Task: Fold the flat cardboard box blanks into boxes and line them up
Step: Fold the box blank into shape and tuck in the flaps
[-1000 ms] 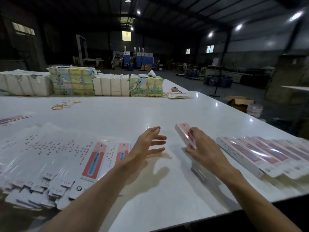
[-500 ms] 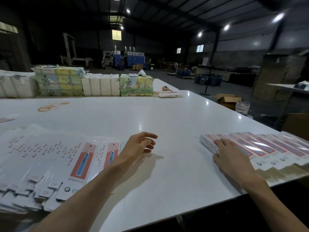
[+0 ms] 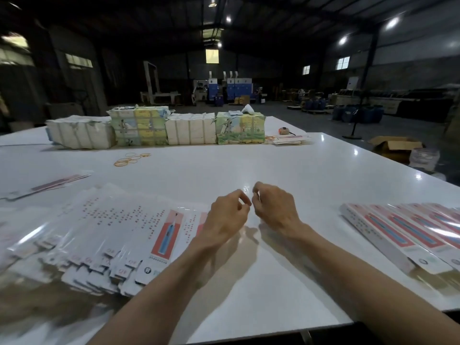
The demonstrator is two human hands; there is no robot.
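Above glossy white table, left hand and right hand hover, loosely curled.

blanks left, boxes right — hands between

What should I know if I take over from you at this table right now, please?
Left hand: empty, fingers loosely curled, above the table.
Right hand: the same, close beside it.
Flat blanks: fanned pile at the left.
Folded boxes: lined up in a row at the right.
Done: those boxes are folded and lined up.
Left: many blanks are not yet folded; I would pick up the next one, fold it and add it to the row.
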